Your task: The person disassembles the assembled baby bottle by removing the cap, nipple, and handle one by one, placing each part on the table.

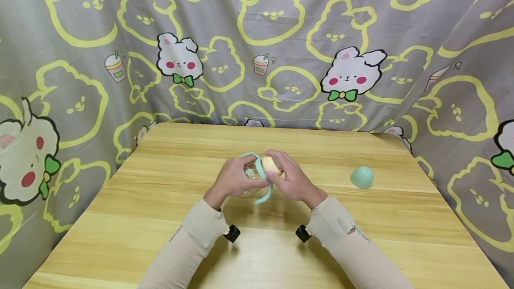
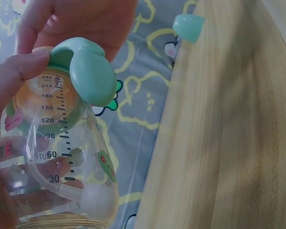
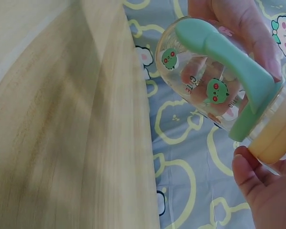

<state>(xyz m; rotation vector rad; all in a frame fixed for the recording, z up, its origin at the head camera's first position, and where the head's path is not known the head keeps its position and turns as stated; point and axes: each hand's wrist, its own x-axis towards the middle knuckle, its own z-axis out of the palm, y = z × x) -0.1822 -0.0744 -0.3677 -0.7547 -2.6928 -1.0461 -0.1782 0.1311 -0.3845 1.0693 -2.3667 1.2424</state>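
A clear baby bottle with printed measuring marks and cartoon faces is held above the table, tilted on its side in the head view. My left hand grips its body, thumb and fingers around it. Mint-green handles curve out from a ring at the bottle's neck. My right hand grips the pale orange collar at the top end. Inside, a straw with a white weighted end lies against the wall. Fingers hide part of the collar and the top beyond it.
On the right side of the wooden table sits a mint-green domed cap. A grey patterned curtain hangs behind the table and along both sides. Black camera mounts stick out under the wrists.
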